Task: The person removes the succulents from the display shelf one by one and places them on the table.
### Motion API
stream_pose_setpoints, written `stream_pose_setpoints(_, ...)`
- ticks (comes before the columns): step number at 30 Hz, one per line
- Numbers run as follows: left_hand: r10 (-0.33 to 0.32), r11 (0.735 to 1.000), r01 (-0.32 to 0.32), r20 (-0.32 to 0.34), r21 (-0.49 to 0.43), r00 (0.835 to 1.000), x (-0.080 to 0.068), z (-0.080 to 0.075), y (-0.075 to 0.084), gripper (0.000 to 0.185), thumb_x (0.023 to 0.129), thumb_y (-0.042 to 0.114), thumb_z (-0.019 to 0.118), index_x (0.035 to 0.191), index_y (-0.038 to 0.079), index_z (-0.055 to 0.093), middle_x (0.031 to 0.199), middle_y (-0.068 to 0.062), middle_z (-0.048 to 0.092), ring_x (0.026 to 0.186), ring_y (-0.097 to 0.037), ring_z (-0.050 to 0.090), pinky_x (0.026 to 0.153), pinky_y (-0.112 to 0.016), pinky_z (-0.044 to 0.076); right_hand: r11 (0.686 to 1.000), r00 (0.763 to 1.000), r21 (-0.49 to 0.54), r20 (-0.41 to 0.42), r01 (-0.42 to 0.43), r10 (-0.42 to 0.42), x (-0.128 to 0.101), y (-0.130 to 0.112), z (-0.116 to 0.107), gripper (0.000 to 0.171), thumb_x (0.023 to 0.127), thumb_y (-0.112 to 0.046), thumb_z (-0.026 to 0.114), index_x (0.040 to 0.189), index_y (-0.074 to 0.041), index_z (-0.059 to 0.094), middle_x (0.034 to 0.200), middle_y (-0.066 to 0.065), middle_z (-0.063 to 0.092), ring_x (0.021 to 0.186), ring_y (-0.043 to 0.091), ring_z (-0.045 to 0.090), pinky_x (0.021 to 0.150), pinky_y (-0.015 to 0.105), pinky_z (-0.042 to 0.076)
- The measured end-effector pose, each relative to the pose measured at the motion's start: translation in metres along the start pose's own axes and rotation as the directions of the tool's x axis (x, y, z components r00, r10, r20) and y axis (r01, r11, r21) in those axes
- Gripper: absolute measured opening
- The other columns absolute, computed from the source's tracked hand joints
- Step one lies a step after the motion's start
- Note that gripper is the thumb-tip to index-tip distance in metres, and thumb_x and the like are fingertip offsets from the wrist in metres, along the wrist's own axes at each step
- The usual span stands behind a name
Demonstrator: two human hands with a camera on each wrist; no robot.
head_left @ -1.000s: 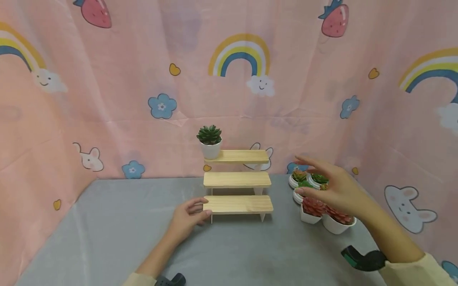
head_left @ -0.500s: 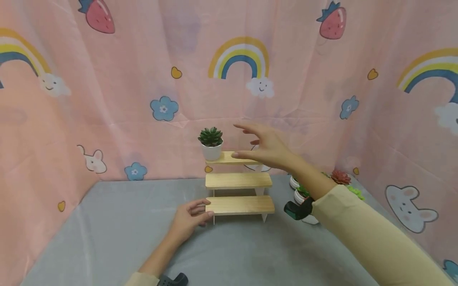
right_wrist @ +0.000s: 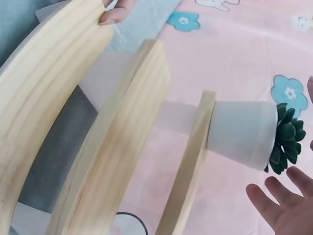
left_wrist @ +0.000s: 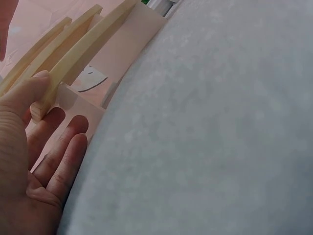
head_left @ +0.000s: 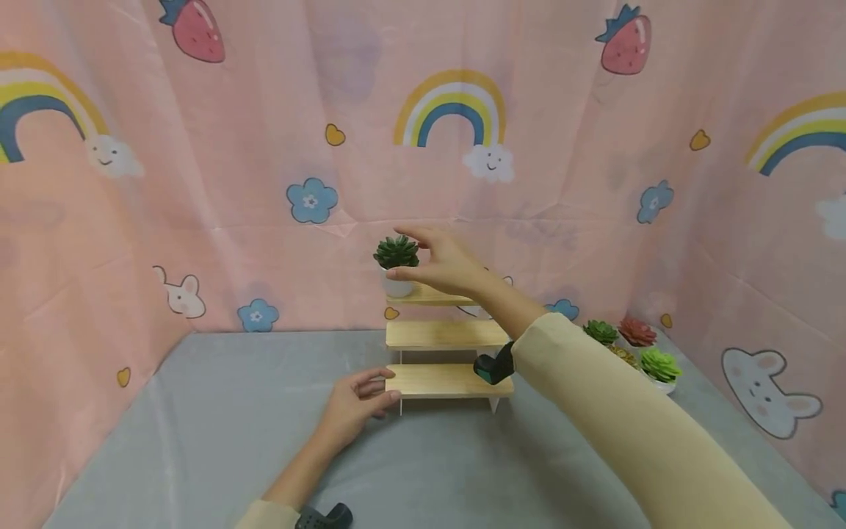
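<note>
A three-step wooden stand sits at the back of the grey table. A green succulent in a white pot stands on the left end of the top step. My right hand reaches round it, thumb low and fingers above; in the right wrist view its spread fingers lie just apart from the pot. My left hand holds the left end of the bottom step, with the thumb on the plank and the fingers below.
Several small potted succulents, green and red, stand in a group at the back right of the table. A pink patterned cloth closes off the back and both sides. My right sleeve crosses in front of the stand's right end.
My right hand has left the group of pots at the right and swung left and up to the succulent on the top step. The left hand has stayed on the bottom step.
</note>
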State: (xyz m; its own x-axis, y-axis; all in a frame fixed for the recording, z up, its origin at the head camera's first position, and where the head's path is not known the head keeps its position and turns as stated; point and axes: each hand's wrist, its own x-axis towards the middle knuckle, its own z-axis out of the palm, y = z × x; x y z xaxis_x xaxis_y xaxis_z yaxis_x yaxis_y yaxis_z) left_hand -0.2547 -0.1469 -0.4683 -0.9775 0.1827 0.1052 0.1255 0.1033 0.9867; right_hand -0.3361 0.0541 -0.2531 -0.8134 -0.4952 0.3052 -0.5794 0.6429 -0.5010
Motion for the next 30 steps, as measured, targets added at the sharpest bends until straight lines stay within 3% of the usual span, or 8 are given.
stream_pose_setpoints(6,0.000,1.000,0.000,0.009,-0.008,1.000,0.000,0.002,0.001,0.042,0.084,0.019,0.083,0.121,0.006,0.068,0.113,-0.019,0.075,0.087,-0.017,0.076,0.067,-0.028,0.061,0.999,0.999,0.028,-0.011,-0.045,0.045,0.007,0.008,0.014,0.079,0.087,-0.035,0.081,0.154,-0.020,0.043,0.159,0.005,0.045,0.131,0.036,0.055,0.110,0.049,0.049)
stream_pose_setpoints(12,0.002,1.000,-0.002,0.011,-0.010,1.000,0.001,0.003,0.002,0.041,0.084,0.019,0.083,0.120,0.006,0.068,0.112,-0.019,0.076,0.087,-0.015,0.076,0.066,-0.027,0.061,0.996,0.995,0.051,-0.056,-0.075,0.077,0.009,0.011,0.022,0.065,0.091,-0.027,0.078,0.149,-0.024,0.050,0.155,0.006,0.050,0.127,0.037,0.060,0.104,0.048,0.053)
stream_pose_setpoints(16,0.006,1.000,-0.006,0.007,-0.007,1.000,0.001,0.003,0.001,0.041,0.085,0.018,0.083,0.120,0.005,0.068,0.111,-0.020,0.076,0.086,-0.016,0.075,0.066,-0.028,0.061,0.997,0.995,0.055,-0.082,-0.061,0.065,0.009,0.013,0.024,0.063,0.091,-0.025,0.078,0.148,-0.024,0.053,0.154,0.006,0.051,0.128,0.036,0.061,0.102,0.045,0.055)
stream_pose_setpoints(20,0.000,1.000,0.000,0.000,-0.006,1.000,0.000,0.002,0.000,0.040,0.085,0.017,0.083,0.120,0.005,0.068,0.111,-0.019,0.076,0.086,-0.015,0.075,0.066,-0.028,0.061,0.992,0.995,0.125,-0.101,-0.013,0.026,0.006,0.015,0.025,0.063,0.089,-0.019,0.079,0.146,-0.017,0.054,0.152,0.010,0.052,0.126,0.036,0.062,0.102,0.045,0.056)
stream_pose_setpoints(24,-0.003,1.000,0.003,0.004,-0.010,1.000,0.000,0.001,0.000,0.041,0.085,0.017,0.082,0.121,0.005,0.067,0.112,-0.020,0.075,0.087,-0.016,0.075,0.066,-0.028,0.061,0.979,0.993,0.200,-0.119,0.034,-0.010,-0.001,0.017,0.020,0.064,0.089,-0.013,0.079,0.147,-0.011,0.053,0.151,0.014,0.053,0.128,0.036,0.062,0.103,0.046,0.055)
stream_pose_setpoints(30,-0.001,1.000,0.001,0.009,-0.004,1.000,0.000,0.001,0.000,0.041,0.085,0.017,0.082,0.121,0.005,0.067,0.113,-0.021,0.075,0.088,-0.017,0.075,0.066,-0.028,0.061,0.976,0.992,0.214,-0.130,0.031,-0.003,-0.024,0.018,0.000,0.065,0.090,-0.018,0.078,0.149,-0.018,0.051,0.156,0.010,0.047,0.136,0.033,0.055,0.107,0.046,0.052)
